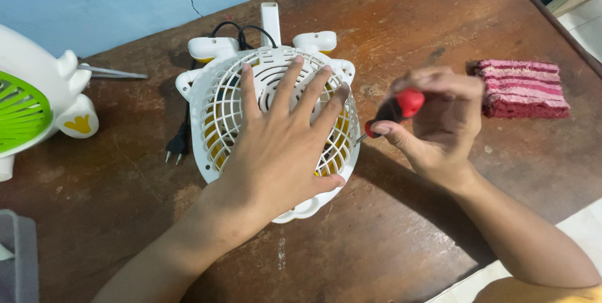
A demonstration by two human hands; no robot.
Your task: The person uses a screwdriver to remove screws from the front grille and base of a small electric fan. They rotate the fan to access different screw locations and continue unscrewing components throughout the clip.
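2 hands on a white fan [216, 99]: left hand [282, 140] splayed flat, steadying its grille; right hand [439, 121] grips a red screwdriver [394, 110], tip apparently at its right rim.

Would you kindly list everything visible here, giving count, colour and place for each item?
Small fan: one, white grille with yellow inside, lying flat at the table's centre.
Power cord with plug: one, black, left of that fan.
Second fan: one, white with green grille and yellow mark, left edge, partly cut off.
Thin metal tool: one, silver, beside the second fan; kind unclear.
Folded cloth: one, pink and red, upper right.
Container: one, grey, lower left corner, mostly out of view.
Table: one, worn brown wood.
Screwdriver: one, red and black handle, tip at the fan's right rim.
Left hand: spread flat on the grille.
Right hand: gripping the screwdriver.
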